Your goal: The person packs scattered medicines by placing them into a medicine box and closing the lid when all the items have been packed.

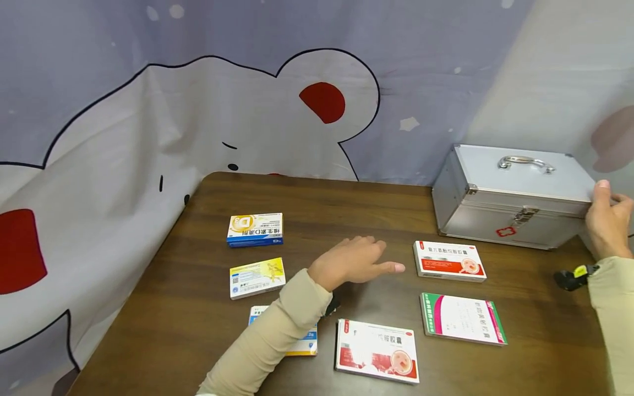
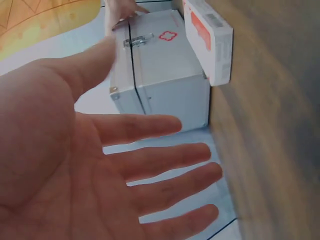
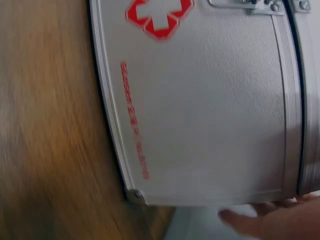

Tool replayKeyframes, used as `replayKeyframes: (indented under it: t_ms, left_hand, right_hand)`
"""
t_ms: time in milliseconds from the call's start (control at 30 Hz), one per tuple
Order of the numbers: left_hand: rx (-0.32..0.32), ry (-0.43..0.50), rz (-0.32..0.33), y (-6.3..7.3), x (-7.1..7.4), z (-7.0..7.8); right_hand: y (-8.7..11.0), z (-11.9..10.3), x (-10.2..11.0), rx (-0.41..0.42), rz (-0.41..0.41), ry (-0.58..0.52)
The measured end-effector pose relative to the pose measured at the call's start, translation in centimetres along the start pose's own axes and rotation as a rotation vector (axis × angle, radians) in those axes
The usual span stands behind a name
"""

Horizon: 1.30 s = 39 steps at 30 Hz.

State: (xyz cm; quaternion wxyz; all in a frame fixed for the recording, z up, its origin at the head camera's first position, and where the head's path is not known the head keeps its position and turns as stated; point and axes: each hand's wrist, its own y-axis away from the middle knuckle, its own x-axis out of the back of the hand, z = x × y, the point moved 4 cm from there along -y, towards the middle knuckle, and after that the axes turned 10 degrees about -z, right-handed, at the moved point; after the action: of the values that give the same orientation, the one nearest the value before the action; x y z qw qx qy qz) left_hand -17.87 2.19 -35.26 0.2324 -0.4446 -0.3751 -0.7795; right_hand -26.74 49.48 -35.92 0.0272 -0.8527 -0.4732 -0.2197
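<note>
A silver metal first-aid case [image 1: 525,176] with a top handle and a red cross emblem stands at the back right, its lid down. My right hand [image 1: 610,220] is at the case's right end, its thumb by the front corner. In the right wrist view, fingers [image 3: 270,222] lie along that end, partly cut off by the frame. My left hand [image 1: 349,261] hovers over the middle of the table, fingers straight and spread, palm bare in the left wrist view. Nearest to it is a red-and-white medicine box [image 1: 449,260], just beyond the thumb.
Several medicine boxes lie flat on the brown wooden table [image 1: 198,330]: a vitamin D box [image 1: 255,228], a yellow-and-white box [image 1: 257,278], a green-and-pink box [image 1: 463,319] and another red-and-white box [image 1: 377,352]. A blue-and-yellow box [image 1: 304,346] is half hidden under my left forearm. A patterned curtain hangs behind.
</note>
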Motion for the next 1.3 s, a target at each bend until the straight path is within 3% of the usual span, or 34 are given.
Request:
replayKeyframes:
  t_ms: [200,367,533,733,800,1000,1167,1300]
  left_hand:
    - [-0.002,0.000,-0.032,-1.1,-1.1,-0.2]
    - [-0.018,-0.002,0.008,-1.7,-1.1,-0.3]
    - [-0.004,0.035,-0.008,-1.7,-1.1,-0.5]
    - [0.024,0.064,0.092,-1.3,0.0,-1.1]
    - [0.036,0.092,0.135,-1.1,0.5,-1.4]
    - [0.044,0.235,0.255,-1.0,1.9,-2.7]
    - [-0.004,0.327,0.384,-1.0,2.9,-4.1]
    - [-0.037,0.359,0.418,-0.8,3.2,-5.1]
  right_hand:
    - [-2.0,0.8,-0.8,0.099,-0.037,-0.416]
    - [-2.7,1.6,-1.2,0.165,-0.116,-0.464]
    - [-0.3,0.4,-2.4,0.224,-0.210,-0.396]
    - [4.2,-1.8,-5.1,0.298,-0.179,-0.028]
    - [5.2,-2.1,-6.2,0.328,-0.207,0.063]
    - [7.2,-3.1,-9.3,0.409,-0.327,0.153]
    - [8.1,-4.3,-11.9,0.467,-0.399,0.197]
    - [8.8,-5.1,-13.9,0.480,-0.485,0.219]
